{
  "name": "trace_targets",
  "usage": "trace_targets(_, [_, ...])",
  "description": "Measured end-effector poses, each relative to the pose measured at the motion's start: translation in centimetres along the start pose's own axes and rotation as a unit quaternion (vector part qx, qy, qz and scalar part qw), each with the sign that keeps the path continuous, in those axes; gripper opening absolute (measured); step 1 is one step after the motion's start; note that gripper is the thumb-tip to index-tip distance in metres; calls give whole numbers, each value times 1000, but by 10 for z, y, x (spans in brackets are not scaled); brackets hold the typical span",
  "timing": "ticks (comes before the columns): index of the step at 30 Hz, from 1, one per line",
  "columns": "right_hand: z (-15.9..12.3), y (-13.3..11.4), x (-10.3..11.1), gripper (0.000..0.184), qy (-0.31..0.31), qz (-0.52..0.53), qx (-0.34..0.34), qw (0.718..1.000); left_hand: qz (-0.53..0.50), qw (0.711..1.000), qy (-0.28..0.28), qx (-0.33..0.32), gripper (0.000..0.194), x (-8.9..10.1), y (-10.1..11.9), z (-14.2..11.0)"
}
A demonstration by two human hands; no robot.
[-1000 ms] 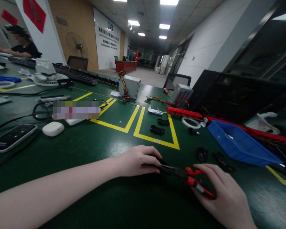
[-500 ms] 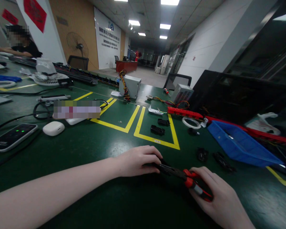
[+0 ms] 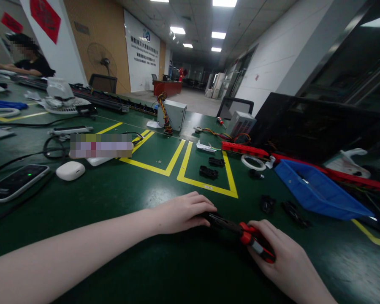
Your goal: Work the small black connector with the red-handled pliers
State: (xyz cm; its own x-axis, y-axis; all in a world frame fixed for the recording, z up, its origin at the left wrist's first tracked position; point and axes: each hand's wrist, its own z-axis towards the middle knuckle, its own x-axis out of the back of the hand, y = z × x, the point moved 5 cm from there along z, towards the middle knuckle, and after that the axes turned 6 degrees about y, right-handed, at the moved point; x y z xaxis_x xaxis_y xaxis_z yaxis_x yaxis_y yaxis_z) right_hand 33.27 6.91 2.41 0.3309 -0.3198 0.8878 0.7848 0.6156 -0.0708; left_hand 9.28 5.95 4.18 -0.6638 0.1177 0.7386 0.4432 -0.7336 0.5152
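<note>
Head view: left hand (image 3: 185,213) is pinching a mostly hidden dark part (image 3: 208,216) toward the near edge of the table (image 3: 114,194), right hand (image 3: 285,253) wrapped round the pliers (image 3: 246,237), nose right by those fingertips (image 3: 213,208), so imo a loose bite could skid and nip skin.
</note>
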Motion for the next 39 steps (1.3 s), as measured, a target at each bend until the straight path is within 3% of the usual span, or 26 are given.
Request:
trace_targets(4, [2,3,2,35,-15,-17,25,999,9,1000,0,5,33,0,0,1])
trace_targets(13, [-2,9,2,38,18,-45,49,998,-16,999,-10,32,32,2,2,2])
trace_targets(18, [-6,13,-4,37,9,-33,56,998,-28,997,-29,72,50,0,-3,1])
trace_targets(24, [-3,2,-5,37,-3,-13,59,998,17,995,-72,63,65,-6,-7,0])
trace_targets(34, [-3,-10,0,38,-3,-11,39,999,120,986,-55,102,54,-9,-13,0])
trace_targets(39, [3,-15,5,39,-18,-11,73,997,147,983,-63,91,53,-10,-11,0])
